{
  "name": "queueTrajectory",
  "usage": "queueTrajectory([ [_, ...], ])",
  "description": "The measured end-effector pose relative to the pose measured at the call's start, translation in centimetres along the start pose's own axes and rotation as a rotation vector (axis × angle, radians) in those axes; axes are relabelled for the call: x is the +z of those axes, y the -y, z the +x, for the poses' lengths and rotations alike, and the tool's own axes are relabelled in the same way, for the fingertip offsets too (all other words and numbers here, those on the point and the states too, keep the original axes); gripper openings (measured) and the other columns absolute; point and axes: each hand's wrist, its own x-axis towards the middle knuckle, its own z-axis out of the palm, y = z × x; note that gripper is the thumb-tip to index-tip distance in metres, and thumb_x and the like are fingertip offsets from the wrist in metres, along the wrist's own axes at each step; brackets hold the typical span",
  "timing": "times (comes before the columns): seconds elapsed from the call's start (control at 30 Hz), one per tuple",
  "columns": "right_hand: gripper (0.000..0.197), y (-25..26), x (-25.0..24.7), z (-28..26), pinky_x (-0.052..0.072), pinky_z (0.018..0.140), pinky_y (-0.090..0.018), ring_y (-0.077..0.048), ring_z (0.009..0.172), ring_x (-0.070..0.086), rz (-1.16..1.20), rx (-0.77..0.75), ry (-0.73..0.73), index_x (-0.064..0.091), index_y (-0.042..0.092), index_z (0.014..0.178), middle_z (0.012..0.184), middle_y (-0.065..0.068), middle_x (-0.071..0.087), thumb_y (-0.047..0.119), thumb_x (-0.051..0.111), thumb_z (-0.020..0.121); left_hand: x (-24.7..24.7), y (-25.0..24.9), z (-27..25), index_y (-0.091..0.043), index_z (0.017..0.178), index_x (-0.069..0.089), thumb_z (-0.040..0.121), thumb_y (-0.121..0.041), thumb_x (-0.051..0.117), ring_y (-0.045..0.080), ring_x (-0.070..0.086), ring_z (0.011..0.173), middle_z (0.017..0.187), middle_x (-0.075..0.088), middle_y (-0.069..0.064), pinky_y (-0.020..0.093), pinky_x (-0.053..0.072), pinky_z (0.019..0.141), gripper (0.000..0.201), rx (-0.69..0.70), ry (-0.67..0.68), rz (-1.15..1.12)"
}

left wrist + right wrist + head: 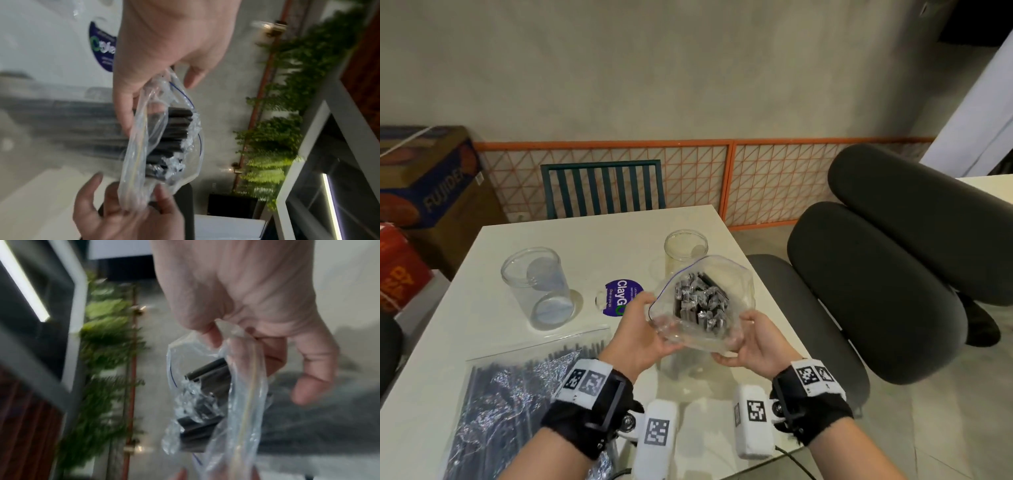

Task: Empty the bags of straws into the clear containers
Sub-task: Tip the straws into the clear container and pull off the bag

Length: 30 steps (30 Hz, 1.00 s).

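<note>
Your left hand [650,329] and right hand [751,337] each pinch one side of the open zip bag [736,291], pulling its mouth wide, probably so the wrapped black straws [700,303] standing on end inside can slide out together. You hold both palms turned inward, above the table [599,233], with one clear container [686,250] just beyond the bag, another container [536,286] to the left, and a second bag of straws [517,394] lying flat near you.

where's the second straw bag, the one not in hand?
In the head view the second straw bag lies flat on the white table at lower left, beside the left hand and nearer the camera than the left clear container.
</note>
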Motion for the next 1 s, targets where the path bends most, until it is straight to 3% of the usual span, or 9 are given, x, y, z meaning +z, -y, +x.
queueTrajectory([
  [0.17, 0.049, 2.7, 0.6, -1.8, 0.058, 0.057, -0.037, -0.027, 0.084, 0.061, -0.551, -0.251, -0.175, 0.029, 0.043, 0.129, 0.107, -0.002, 0.054, 0.035, 0.053, 0.088, 0.3, -1.0, 0.4, -0.025, 0.098, 0.060, 0.089, -0.042, 0.054, 0.014, 0.043, 0.062, 0.072, 0.040, 0.002, 0.037, 0.052, 0.065, 0.020, 0.070, -0.037, 0.509],
  [0.27, 0.032, 4.2, 0.5, -1.0, 0.052, 0.052, -0.025, -0.022, 0.101, 0.050, -0.874, -0.459, -0.346, 0.054, 0.018, 0.113, 0.115, -0.005, 0.040, 0.038, 0.059, 0.088, 0.3, -1.4, 1.0, -0.019, 0.079, 0.062, 0.091, -0.040, 0.053, 0.014, 0.043, 0.060, 0.068, 0.044, 0.000, 0.029, 0.044, 0.058, 0.026, 0.133, -0.102, 0.624],
  [0.33, 0.034, 4.6, -0.1, 0.2, 0.057, 0.071, -0.043, -0.030, 0.103, 0.053, -0.913, -0.532, -0.339, 0.056, 0.000, 0.099, 0.115, -0.017, 0.050, 0.031, 0.059, 0.088, 0.4, -1.5, 1.6, -0.017, 0.073, 0.061, 0.091, -0.038, 0.053, 0.013, 0.043, 0.062, 0.073, 0.049, -0.001, 0.026, 0.042, 0.058, 0.029, 0.199, -0.128, 0.673],
  [0.53, 0.028, 3.6, -2.7, 5.3, 0.058, 0.065, -0.045, -0.026, 0.064, 0.067, -0.341, -0.095, -0.232, 0.051, 0.001, 0.111, 0.084, -0.016, 0.064, 0.023, 0.046, 0.095, 0.5, -1.6, 3.4, -0.012, 0.073, 0.048, 0.098, -0.028, 0.041, 0.008, 0.043, 0.040, 0.050, 0.050, -0.001, 0.018, 0.037, 0.034, 0.031, 0.164, -0.127, 0.395],
  [0.63, 0.042, 2.2, -3.9, 8.1, 0.055, 0.082, -0.056, -0.044, 0.105, 0.062, -0.118, 0.075, -0.255, 0.034, -0.006, 0.133, 0.121, -0.033, 0.057, 0.016, 0.039, 0.097, 0.1, -1.5, 3.9, -0.007, 0.083, 0.057, 0.095, -0.025, 0.049, 0.016, 0.060, 0.067, 0.076, 0.064, 0.007, 0.032, 0.054, 0.067, 0.023, 0.164, -0.144, 0.212],
  [0.7, 0.045, 1.9, -4.6, 8.6, 0.048, 0.093, -0.055, -0.044, 0.109, 0.058, -0.035, 0.111, -0.235, 0.033, -0.011, 0.133, 0.128, -0.034, 0.052, 0.015, 0.037, 0.097, -0.4, -1.2, 3.7, -0.004, 0.091, 0.058, 0.093, -0.028, 0.053, 0.024, 0.059, 0.089, 0.091, 0.065, 0.013, 0.042, 0.050, 0.086, 0.025, 0.189, -0.174, 0.353],
  [0.8, 0.038, 2.4, -2.9, 6.0, 0.049, 0.086, -0.048, -0.038, 0.091, 0.063, 0.107, 0.037, -0.188, 0.043, -0.012, 0.123, 0.112, -0.033, 0.060, 0.016, 0.042, 0.097, -1.1, -0.5, 2.8, -0.005, 0.103, 0.052, 0.093, -0.031, 0.050, 0.025, 0.054, 0.090, 0.099, 0.057, 0.013, 0.037, 0.050, 0.071, 0.028, 0.116, -0.210, 0.623],
  [0.9, 0.016, 2.2, -1.0, 2.7, 0.054, 0.066, -0.034, -0.022, 0.063, 0.066, -0.077, -0.078, -0.119, 0.061, 0.000, 0.095, 0.073, -0.015, 0.070, 0.015, 0.058, 0.088, -1.3, -0.1, 2.7, 0.001, 0.103, 0.052, 0.097, -0.007, 0.037, 0.026, 0.057, 0.072, 0.095, 0.058, 0.017, 0.035, 0.053, 0.055, 0.017, 0.035, -0.149, 0.498],
  [1.0, 0.010, 1.4, 0.4, -0.1, 0.048, 0.060, -0.030, -0.022, 0.079, 0.060, -0.518, -0.122, -0.218, 0.059, 0.012, 0.094, 0.090, -0.009, 0.066, 0.013, 0.063, 0.085, -1.8, -0.2, 3.6, 0.007, 0.125, 0.042, 0.095, 0.008, 0.025, 0.033, 0.059, 0.092, 0.125, 0.048, 0.028, 0.051, 0.051, 0.068, 0.035, 0.014, -0.139, 0.174],
])
